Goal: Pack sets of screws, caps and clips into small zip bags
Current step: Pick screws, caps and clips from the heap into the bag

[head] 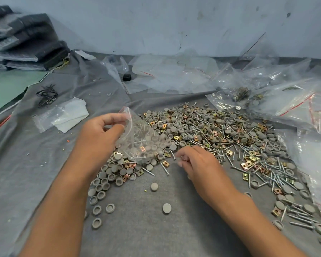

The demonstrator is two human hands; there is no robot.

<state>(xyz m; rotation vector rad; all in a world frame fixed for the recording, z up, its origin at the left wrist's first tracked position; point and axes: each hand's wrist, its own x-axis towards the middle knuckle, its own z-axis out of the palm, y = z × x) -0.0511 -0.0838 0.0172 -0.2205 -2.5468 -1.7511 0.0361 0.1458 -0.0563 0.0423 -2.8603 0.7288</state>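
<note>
Holding a small clear zip bag (137, 140) by its red-striped mouth, the left hand (100, 134) has thumb and fingers pinched on the thin, crinkly plastic; the bag hangs tilted over the left edge of the pile, with screws, grey caps and one coppery clip visible inside. Right hand (195, 164) sits low just right of the bag, fingers curled together at the tips, pinching something too small to tell. Pile (220, 138) spreads across the grey felt-like cloth on the desk (146, 229): round matte grey caps, some dished side up, slim silver screws, square brass-coloured clips with a centre hole. Two loose caps (167, 208) lie flat near the forearms. Larger glossy zip bags (295, 101) crumple at right and back. Both forearms bare, angled inward.
</note>
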